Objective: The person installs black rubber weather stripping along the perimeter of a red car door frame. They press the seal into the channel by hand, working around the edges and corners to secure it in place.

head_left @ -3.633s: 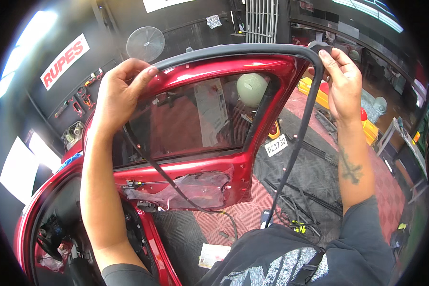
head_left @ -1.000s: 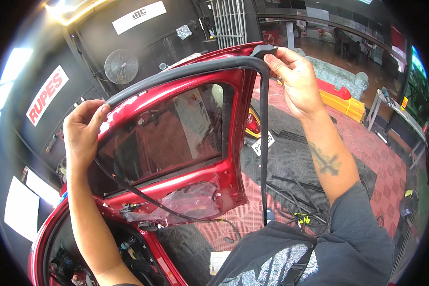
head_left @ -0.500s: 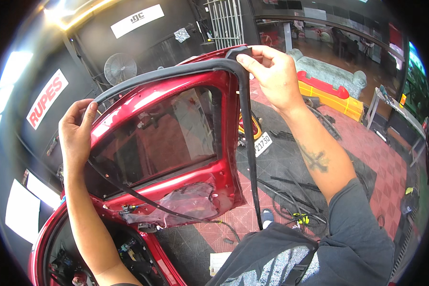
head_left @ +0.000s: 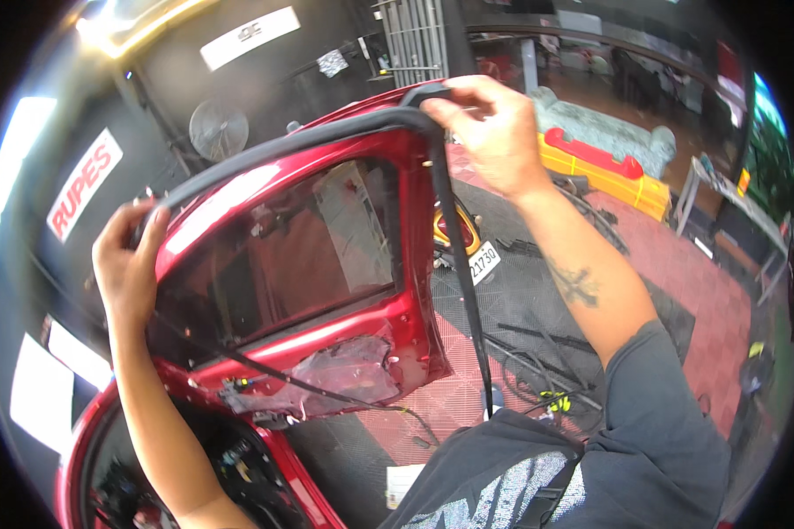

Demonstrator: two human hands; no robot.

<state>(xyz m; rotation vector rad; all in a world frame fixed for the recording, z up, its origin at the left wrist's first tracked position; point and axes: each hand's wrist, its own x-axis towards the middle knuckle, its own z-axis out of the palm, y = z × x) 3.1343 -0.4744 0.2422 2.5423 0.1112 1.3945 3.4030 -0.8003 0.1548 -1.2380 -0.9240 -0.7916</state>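
Observation:
A long black rubber door seal [head_left: 278,145] arches along the top of the red car door [head_left: 410,328], its bent corner near the door's upper right corner. My left hand [head_left: 131,260] is closed around the seal's left part, by the sloping end of the window frame. At the upper right, my right hand [head_left: 501,145] pinches the thicker corner piece between thumb and fingers. From there a length of seal hangs down past the door's right edge toward my shirt. Another thin length crosses the lower door, below the window glass [head_left: 282,242].
The red car body [head_left: 291,467] with its open doorway lies at the lower left. Several black strips and hoses [head_left: 538,370] are on the floor to the right. A yellow box [head_left: 604,181], a sofa [head_left: 591,123] and a workbench [head_left: 737,198] stand farther back. A fan [head_left: 219,130] is behind the door.
Both hands have shifted slightly left with the seal between them. The seal's corner now sits farther left against the door frame. My grip on it stays.

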